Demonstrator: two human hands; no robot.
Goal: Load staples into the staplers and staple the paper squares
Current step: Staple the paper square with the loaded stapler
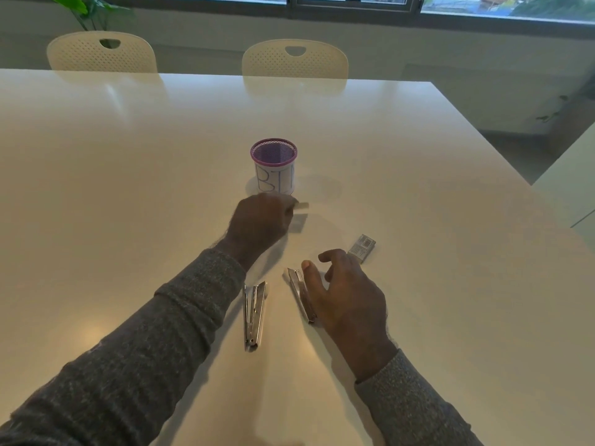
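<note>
A: Pinching a small paper square [301, 206] in the left hand [259, 222], fingertips pressed together on its edge, just at 6 o'clock of the purple mesh cup [274, 165].

B: Right hand [346, 292]?

A: Fingers loosely spread, holding nothing, beside one stapler [301, 294]. Second stapler [254, 313] lies at its 9 o'clock. Staple box [362, 248] at 1 o'clock.

B: Handling?

A: Paper's likely light, floppy; edge-pinch it. Staplers look stiff, slick metal; grip mid-body.
</note>
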